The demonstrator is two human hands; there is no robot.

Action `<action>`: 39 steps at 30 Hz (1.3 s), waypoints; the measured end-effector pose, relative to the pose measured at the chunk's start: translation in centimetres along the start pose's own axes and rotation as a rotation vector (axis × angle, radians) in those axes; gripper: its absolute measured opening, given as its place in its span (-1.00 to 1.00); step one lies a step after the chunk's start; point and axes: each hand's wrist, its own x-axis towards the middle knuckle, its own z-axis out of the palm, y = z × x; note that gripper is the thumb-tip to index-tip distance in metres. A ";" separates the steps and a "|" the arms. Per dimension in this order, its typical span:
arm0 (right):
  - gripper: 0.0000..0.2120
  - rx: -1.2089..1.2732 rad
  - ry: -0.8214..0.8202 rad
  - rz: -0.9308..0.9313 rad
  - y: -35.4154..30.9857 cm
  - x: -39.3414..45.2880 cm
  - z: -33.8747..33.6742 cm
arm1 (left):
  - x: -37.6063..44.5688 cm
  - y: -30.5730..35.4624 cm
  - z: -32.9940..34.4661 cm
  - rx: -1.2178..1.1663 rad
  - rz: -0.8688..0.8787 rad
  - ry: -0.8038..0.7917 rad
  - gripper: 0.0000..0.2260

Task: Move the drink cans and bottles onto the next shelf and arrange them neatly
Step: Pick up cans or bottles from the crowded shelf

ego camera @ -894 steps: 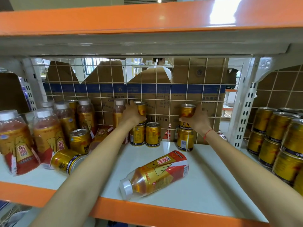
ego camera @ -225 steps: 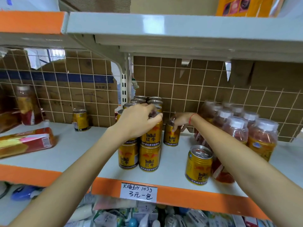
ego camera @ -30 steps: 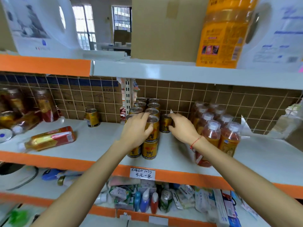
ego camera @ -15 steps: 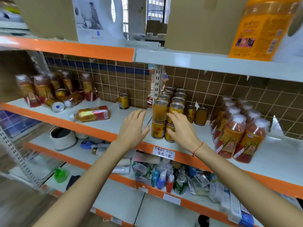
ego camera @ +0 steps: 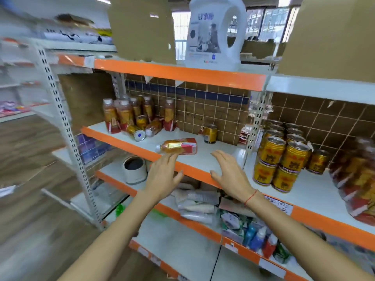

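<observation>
My left hand (ego camera: 163, 176) and my right hand (ego camera: 230, 174) hover empty with straight fingers in front of the left shelf (ego camera: 203, 159). Just beyond my left fingertips a drink bottle (ego camera: 177, 146) lies on its side. One gold can (ego camera: 210, 133) stands upright behind it. At the shelf's far left stand several bottles (ego camera: 119, 115), with a fallen can (ego camera: 135, 132) and a tipped bottle (ego camera: 154, 126) among them. On the right shelf (ego camera: 316, 191) gold cans are stacked two high (ego camera: 282, 159), and several bottles (ego camera: 357, 175) stand at the right edge.
A white upright post (ego camera: 253, 126) divides the two shelves. Above sit a white detergent jug (ego camera: 215, 33) and cardboard boxes (ego camera: 142, 27). The lower shelf holds a white pot (ego camera: 135, 169), packets and small bottles. Wooden floor lies to the left.
Both hands have left the stacked cans on the right shelf and moved left, empty, toward the lying bottle. My view has swung left and pulled back.
</observation>
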 end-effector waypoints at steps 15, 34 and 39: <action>-0.45 0.135 -0.043 0.008 -4.8 6.6 5.3 | 1.9 -9.0 -0.7 -0.044 -0.070 0.016 -0.52; -0.52 0.230 -0.048 0.005 -4.0 16.4 9.0 | 7.8 -16.4 0.0 -0.116 -0.197 0.057 -0.50; -0.52 0.241 -0.043 0.014 -6.2 19.0 10.4 | 9.3 -20.0 -0.2 -0.110 -0.201 0.060 -0.50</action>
